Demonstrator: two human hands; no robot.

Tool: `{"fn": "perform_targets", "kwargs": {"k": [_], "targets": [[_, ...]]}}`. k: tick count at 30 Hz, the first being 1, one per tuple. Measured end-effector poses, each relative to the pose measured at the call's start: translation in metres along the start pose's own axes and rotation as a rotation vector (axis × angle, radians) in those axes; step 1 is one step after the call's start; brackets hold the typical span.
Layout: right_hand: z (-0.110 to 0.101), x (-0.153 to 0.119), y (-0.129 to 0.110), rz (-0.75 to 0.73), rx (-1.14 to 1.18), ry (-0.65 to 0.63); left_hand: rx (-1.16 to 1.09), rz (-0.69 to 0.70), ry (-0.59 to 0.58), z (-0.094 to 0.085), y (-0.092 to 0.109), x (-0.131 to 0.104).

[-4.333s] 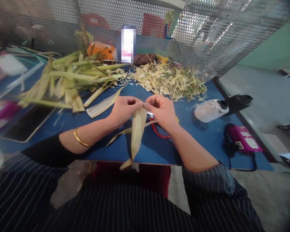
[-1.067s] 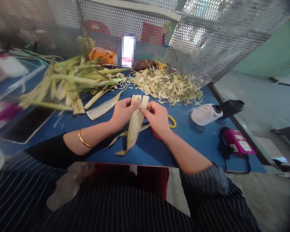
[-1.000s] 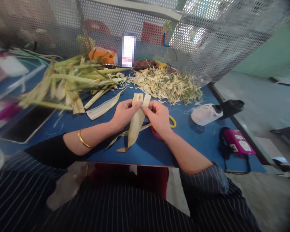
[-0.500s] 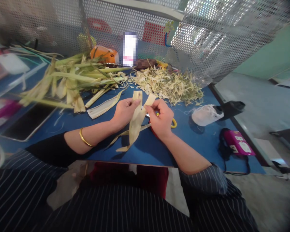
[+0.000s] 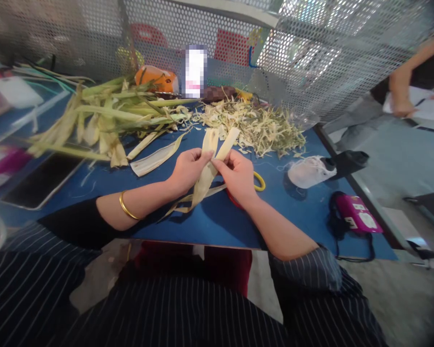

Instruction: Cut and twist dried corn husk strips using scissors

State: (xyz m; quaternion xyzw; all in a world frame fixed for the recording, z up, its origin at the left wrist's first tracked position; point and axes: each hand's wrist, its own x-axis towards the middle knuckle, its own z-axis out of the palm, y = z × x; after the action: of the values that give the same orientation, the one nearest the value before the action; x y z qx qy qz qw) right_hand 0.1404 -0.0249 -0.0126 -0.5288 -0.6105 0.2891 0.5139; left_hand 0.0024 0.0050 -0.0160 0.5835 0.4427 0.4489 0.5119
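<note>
A pale dried leaf strip (image 5: 203, 183), split into two ends at the top, hangs over the blue table. My left hand (image 5: 188, 169) is closed, pinching it at the left end. With thumb and fingers, my right hand (image 5: 239, 177) grips the right end, so the two ends stand up in a V. The tail of the leaf droops toward the table beside a thin curled strip (image 5: 216, 191). Partly hidden under my right hand lie scissors with a yellow handle loop (image 5: 260, 181) and a red one.
A bundle of long dried leaves (image 5: 104, 115) lies at the left, a heap of shredded scraps (image 5: 253, 126) behind my hands. A white thread bag (image 5: 308, 172) and a magenta box (image 5: 358, 213) are at the right. Beyond the table, a person's hand (image 5: 403, 107) holds papers.
My hands have come closer together on the leaf strip, its split ends now rising higher and its tail pulled up. A person has come into view at the upper right.
</note>
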Motion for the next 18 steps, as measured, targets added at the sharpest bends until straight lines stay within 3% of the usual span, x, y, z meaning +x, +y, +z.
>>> {"fn": "perform_targets", "kwargs": {"k": [5, 7, 11, 14, 18], "targets": [[-0.002, -0.004, -0.013, -0.129, -0.094, 0.086, 0.052, 0.011, 0.062, -0.001, -0.001, 0.004], [-0.002, -0.004, -0.016, -0.106, -0.054, 0.079, 0.089, 0.044, 0.099, -0.003, -0.001, 0.007], [0.002, -0.003, -0.014, 0.102, 0.180, -0.116, 0.258, 0.180, 0.172, -0.008, 0.001, 0.010], [0.004, -0.003, -0.012, 0.174, 0.202, -0.195, 0.361, 0.274, 0.198, -0.010, 0.002, 0.011], [0.002, -0.006, -0.017, 0.025, 0.081, -0.109, 0.335, 0.258, 0.212, -0.012, -0.003, 0.016]]}}
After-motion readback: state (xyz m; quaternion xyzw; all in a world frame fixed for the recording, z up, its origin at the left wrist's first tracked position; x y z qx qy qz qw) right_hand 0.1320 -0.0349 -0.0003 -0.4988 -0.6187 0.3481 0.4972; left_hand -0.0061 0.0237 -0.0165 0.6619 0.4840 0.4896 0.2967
